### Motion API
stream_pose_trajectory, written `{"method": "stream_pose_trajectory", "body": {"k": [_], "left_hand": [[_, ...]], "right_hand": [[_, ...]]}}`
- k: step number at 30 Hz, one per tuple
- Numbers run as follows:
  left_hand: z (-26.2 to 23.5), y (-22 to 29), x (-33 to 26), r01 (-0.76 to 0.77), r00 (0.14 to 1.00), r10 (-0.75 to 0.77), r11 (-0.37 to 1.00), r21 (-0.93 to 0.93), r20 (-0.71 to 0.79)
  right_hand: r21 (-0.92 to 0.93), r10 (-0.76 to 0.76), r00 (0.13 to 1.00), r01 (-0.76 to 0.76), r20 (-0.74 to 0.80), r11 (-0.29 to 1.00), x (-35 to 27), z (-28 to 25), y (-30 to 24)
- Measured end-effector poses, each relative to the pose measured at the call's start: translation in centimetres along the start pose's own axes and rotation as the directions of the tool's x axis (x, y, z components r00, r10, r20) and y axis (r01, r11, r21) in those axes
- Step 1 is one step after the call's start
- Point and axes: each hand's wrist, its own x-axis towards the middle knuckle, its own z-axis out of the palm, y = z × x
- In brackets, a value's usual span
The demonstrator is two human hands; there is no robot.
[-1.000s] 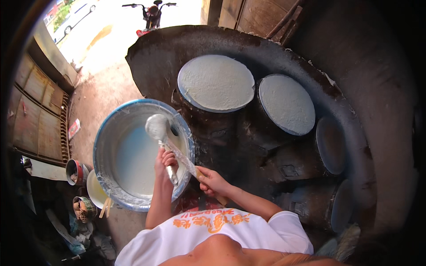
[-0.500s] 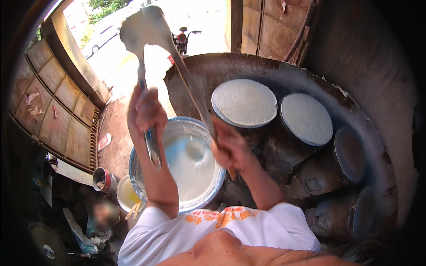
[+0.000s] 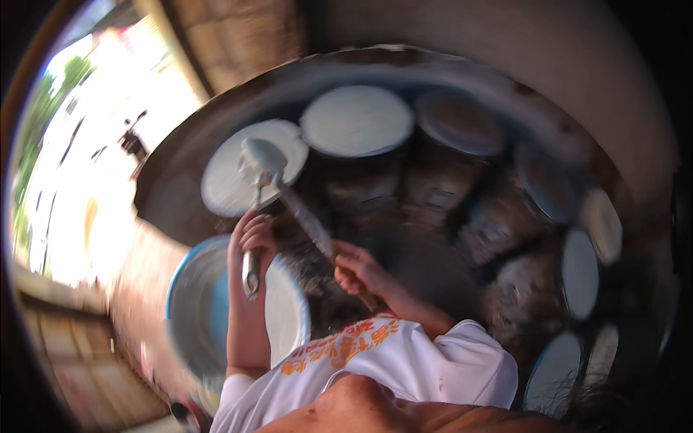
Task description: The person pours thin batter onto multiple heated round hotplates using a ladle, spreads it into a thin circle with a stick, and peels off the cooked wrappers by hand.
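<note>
My left hand (image 3: pixel 256 234) is wrapped round the metal handle of a ladle (image 3: pixel 263 155), whose pale, batter-coated bowl hangs over the left round griddle plate (image 3: pixel 218 184). My right hand (image 3: pixel 357 268) grips the wooden end of a long-handled scraper (image 3: pixel 307 220). The scraper's far end meets the ladle close to its bowl; blur hides whether they touch. White batter coats the left plate and the round plate (image 3: pixel 357 121) beside it. Below my left forearm stands a blue-rimmed tub (image 3: pixel 170 307) with white batter inside.
Bare dark plates (image 3: pixel 458 121) follow to the right along the curved stove rim (image 3: pixel 390 56). More pale plates (image 3: pixel 580 274) lie down the right side. A brownish wall (image 3: pixel 462 25) rises behind the stove. Left is a bright doorway with a motorbike (image 3: pixel 133 143) outside.
The view has swung right, bringing more stove plates in. Both my hands still hold the ladle and scraper, whose heads have come from before the doorway to over the left coated plate.
</note>
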Motion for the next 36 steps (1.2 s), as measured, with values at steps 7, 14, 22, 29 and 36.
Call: {"method": "stream_pose_trajectory", "body": {"k": [7, 14, 22, 29, 36], "left_hand": [[-5.0, -15.4, 23.8, 0.449, 0.886, -0.462, 0.824, 0.346, -0.050], [-10.4, -23.8, 45.7, 0.613, 0.788, -0.615, 0.776, 0.151, -0.034], [-19.1, -26.3, 59.8, 0.696, 0.698, -0.510, 0.650, 0.307, -0.503], [-20.0, -25.2, 64.0, 0.106, 0.975, -0.075, -0.676, 0.729, -0.211], [-23.2, -22.5, 72.3, -0.172, 0.985, -0.167, -0.897, 0.408, 0.050]], "right_hand": [[-0.592, -0.732, 0.607, 0.480, -0.310, 0.648, -8.4, -11.4, -14.8], [-0.968, -0.960, 0.121, -0.049, -0.252, 0.248, -14.2, -31.1, -9.4], [-0.355, -0.472, 0.060, 0.579, -0.880, 0.734, -10.1, -45.3, -19.2], [-0.625, -0.604, -0.161, 0.166, -0.781, 0.763, -7.2, -44.4, -20.6], [-0.717, -0.757, -0.077, -0.271, -0.649, 0.642, -6.5, -45.9, -23.5]]}}
